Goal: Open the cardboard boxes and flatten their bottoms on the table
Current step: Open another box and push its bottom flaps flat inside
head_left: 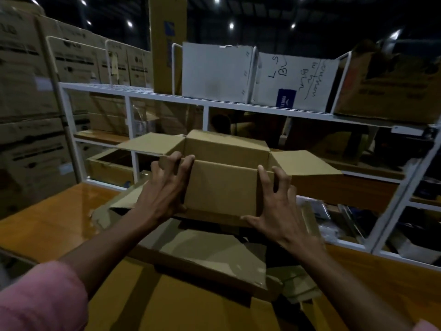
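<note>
A small brown cardboard box (pixel 222 185) is held up above the table, its top open and its flaps spread out to the left and right. My left hand (pixel 164 187) grips its left near corner, fingers curled over the top edge and thumb under the bottom. My right hand (pixel 279 206) grips the right near corner, fingers spread on the side and thumb along the bottom edge. Below the box lies a pile of flattened cardboard boxes (pixel 205 256) on the orange wooden table (pixel 52 225).
A white metal shelf rack (pixel 214 101) stands right behind the table, carrying white boxes (pixel 214 72) and brown cartons (pixel 391 87). Stacked large cartons (pixel 26 96) fill the left side. A large brown box (pixel 181 304) lies nearest me.
</note>
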